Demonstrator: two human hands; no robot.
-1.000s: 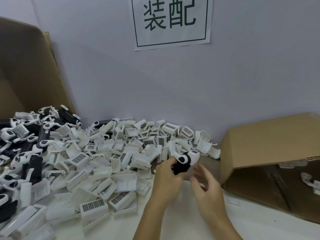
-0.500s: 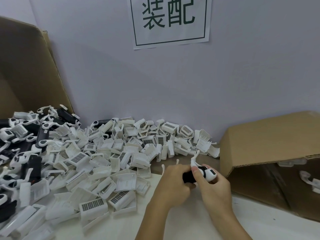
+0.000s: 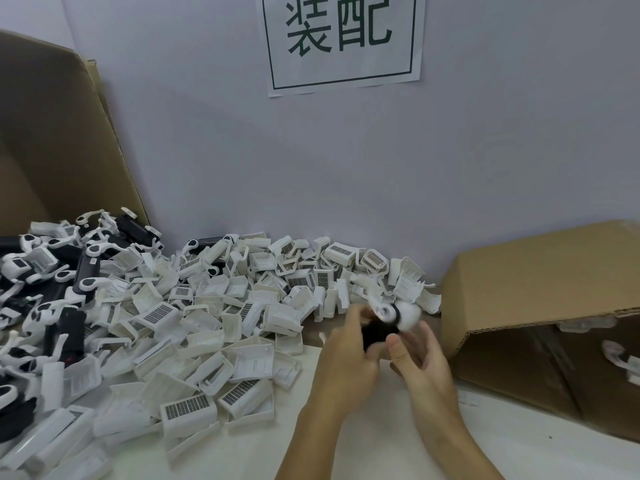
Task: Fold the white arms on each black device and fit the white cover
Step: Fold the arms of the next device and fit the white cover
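Fingers [image 3: 349,323] of the left hand [image 3: 346,362] curl round the black device [image 3: 375,332], gripping its dark body from the left, forearm rising from the lower edge. Opposite, the right hand [image 3: 420,362] has its thumb against the device's lower end, its other fingers spread loosely behind; motion blur hides whether they clamp. White arms [image 3: 398,313] blur at the device's top. It is held above the surface [image 3: 363,427], between the heap of white covers [image 3: 214,327] and a cardboard box [image 3: 540,306].
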